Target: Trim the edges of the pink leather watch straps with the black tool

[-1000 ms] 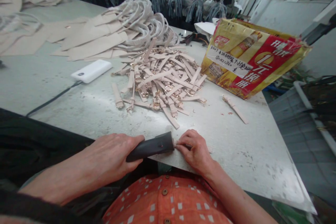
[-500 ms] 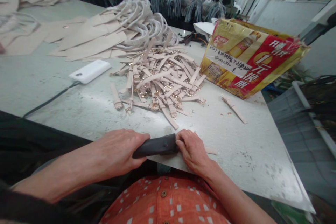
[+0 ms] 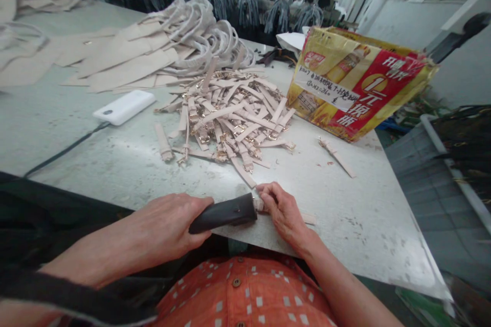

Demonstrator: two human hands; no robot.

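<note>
My left hand (image 3: 174, 219) is closed around a black tube-shaped tool (image 3: 226, 213) at the table's front edge; its kind cannot be made out. Just past the tool's right end, my right hand (image 3: 282, 209) pinches a beige buckle strap (image 3: 259, 205). My fingers hide the middle of that strap, and its plain tail sticks out to the right of the hand. Beyond both hands lies a pile of beige buckle straps (image 3: 233, 117) with gold-coloured buckles. A single buckle strap (image 3: 337, 157) rests apart on the right.
A yellow and red cardboard box (image 3: 356, 87) stands at the table's right side. On the left lies a white power bank (image 3: 125, 107) with a black cable. Beige pieces with looped handles (image 3: 153, 46) are stacked behind. A grey bin (image 3: 441, 189) stands beyond the table's right edge.
My right hand has drawn slightly away from the tool's end, so part of the buckle strap now shows between them. The whole view has shifted a little.
</note>
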